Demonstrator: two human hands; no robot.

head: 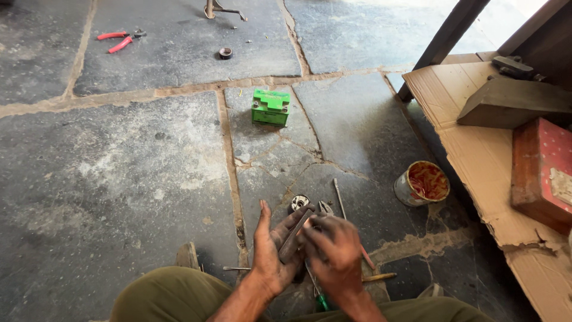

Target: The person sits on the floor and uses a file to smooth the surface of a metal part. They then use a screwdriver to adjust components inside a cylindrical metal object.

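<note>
At the far upper left of the stone floor [119, 179] lie red-handled pliers [119, 40], and further right a small dark ring [225, 53] rests on the same slab. A green box-shaped battery [270, 107] stands alone on the floor, well apart from the person's hands.

Low in the frame, between olive-clad knees, the left hand [271, 241] is held palm up with its fingers spread loosely; a flat dark metal piece [295, 241] lies across that palm, so the left grip is an open cradle rather than a clasp. Just beyond the fingertips a small round metal part [299, 202] sits on the floor.

The right hand [335, 253] lies over the near end of the same dark piece, its fingers curled down and closed on it; both hands are blackened with grease. Beside the right hand a thin metal rod [341, 200] lies on the stone, and below the wrist a green-handled screwdriver [322, 301] shows partly.

Further right stands an open tin can [420, 183] with orange-red contents. At the right edge a sheet of cardboard [471, 149] carries a red box [541, 173] and a dark wooden block [512, 101].
</note>
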